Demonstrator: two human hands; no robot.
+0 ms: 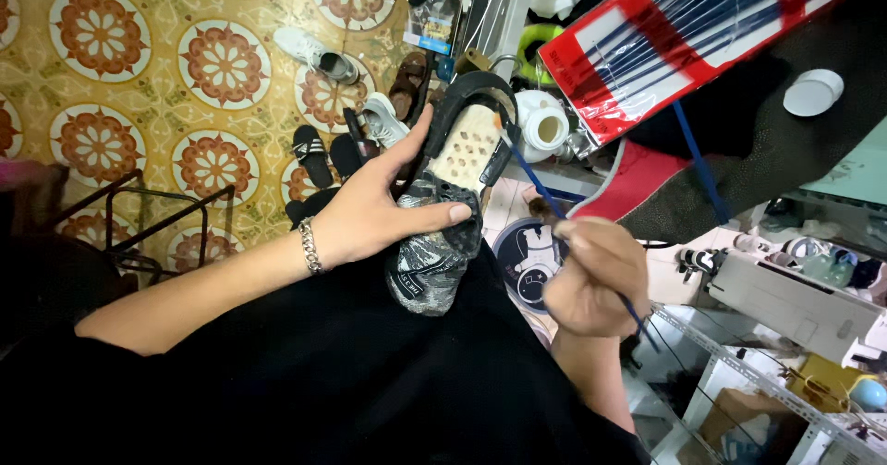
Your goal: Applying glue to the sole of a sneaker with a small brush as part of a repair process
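Observation:
My left hand (374, 208) grips a black shoe (443, 216) held sole-side up over my lap, thumb laid across its wrapped front part. The shoe's inner bed is pale with a grid of holes, and its black rim curves at the far end. My right hand (591, 276) pinches a thin blue-handled brush (540, 193), whose tip touches the shoe's rim near the far right edge. A silver bracelet circles my left wrist.
Several shoes and sandals (323, 59) lie on the patterned tile floor. A black metal rack (139, 225) stands at the left. A white glue jar (540, 128), a red-and-white packet (684, 31) and a white lid (813, 91) are at the right, above metal shelving (758, 373).

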